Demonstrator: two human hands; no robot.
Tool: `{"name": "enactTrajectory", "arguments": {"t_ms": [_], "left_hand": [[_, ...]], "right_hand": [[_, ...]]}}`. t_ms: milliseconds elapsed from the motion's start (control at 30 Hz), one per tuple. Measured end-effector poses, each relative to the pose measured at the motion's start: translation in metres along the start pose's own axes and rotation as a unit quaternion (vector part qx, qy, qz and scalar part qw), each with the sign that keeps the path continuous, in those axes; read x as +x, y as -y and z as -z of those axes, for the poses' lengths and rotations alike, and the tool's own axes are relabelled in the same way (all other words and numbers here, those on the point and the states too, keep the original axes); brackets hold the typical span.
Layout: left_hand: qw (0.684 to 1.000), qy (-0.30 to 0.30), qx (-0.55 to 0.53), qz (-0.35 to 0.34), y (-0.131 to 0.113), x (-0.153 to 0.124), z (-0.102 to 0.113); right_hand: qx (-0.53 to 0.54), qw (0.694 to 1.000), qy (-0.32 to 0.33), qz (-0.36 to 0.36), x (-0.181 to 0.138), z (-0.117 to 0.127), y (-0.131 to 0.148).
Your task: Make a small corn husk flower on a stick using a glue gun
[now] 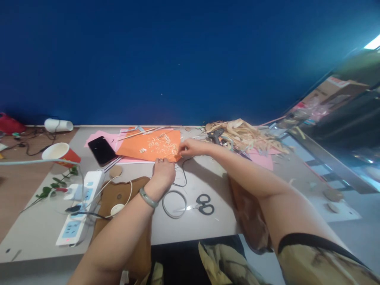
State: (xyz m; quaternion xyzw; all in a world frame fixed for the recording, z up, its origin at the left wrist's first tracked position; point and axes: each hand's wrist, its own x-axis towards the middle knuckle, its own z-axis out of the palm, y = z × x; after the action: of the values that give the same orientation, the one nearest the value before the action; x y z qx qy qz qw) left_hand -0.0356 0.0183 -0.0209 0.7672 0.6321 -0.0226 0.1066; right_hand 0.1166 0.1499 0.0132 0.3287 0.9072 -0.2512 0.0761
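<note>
A sheet of orange paper (133, 146) with many small pale shreds (166, 144) on it lies at the back of the table. My left hand (164, 171), with a bangle on its wrist, is closed at the sheet's lower edge. The fingers of my right hand (191, 148) pinch at its right corner, where the paper looks bent up; the exact grip is small and partly hidden. Nearer me are black-handled scissors (204, 205), their blade tips lying across a grey ring (163, 206). A thin dark cable (185, 178) runs below my right hand.
A heap of tan strips (243, 134) and a dark glue gun (216, 135) lie at back right. On the left are a phone (101, 150), a power strip (93, 182) with cords, a paper cup (69, 155) and a leafy sprig (46, 192). A blue wall (178, 59) stands behind.
</note>
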Motion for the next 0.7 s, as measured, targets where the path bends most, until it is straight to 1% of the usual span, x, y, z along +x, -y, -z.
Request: {"name": "enactTrajectory", "arguments": {"t_ms": [33, 100, 200, 300, 433, 533, 633, 700], "left_hand": [[1.000, -0.001, 0.002, 0.004, 0.000, 0.000, -0.001], [1.000, -0.003, 0.006, 0.014, 0.000, 0.000, -0.002], [1.000, -0.001, 0.012, 0.023, -0.001, 0.000, -0.001], [1.000, 0.004, 0.012, 0.024, -0.002, 0.000, 0.000], [1.000, 0.012, 0.006, 0.022, -0.002, 0.002, 0.000], [1.000, 0.007, -0.002, 0.027, -0.001, 0.003, -0.003], [0.999, -0.004, -0.007, 0.035, -0.001, 0.005, -0.007], [0.999, -0.012, -0.005, 0.039, -0.001, 0.005, -0.010]], "right_hand": [[-0.049, 0.997, -0.056, -0.033, 0.012, 0.002, -0.001], [-0.086, 0.988, -0.103, -0.073, 0.038, 0.003, -0.004], [-0.117, 0.979, -0.126, -0.108, 0.072, 0.002, -0.011], [-0.134, 0.974, -0.140, -0.121, 0.093, -0.003, -0.016], [-0.126, 0.974, -0.154, -0.113, 0.109, -0.005, -0.018], [-0.104, 0.975, -0.158, -0.120, 0.117, -0.002, -0.019], [-0.076, 0.970, -0.170, -0.155, 0.115, 0.004, -0.021], [-0.058, 0.961, -0.187, -0.194, 0.107, 0.009, -0.024]]}}
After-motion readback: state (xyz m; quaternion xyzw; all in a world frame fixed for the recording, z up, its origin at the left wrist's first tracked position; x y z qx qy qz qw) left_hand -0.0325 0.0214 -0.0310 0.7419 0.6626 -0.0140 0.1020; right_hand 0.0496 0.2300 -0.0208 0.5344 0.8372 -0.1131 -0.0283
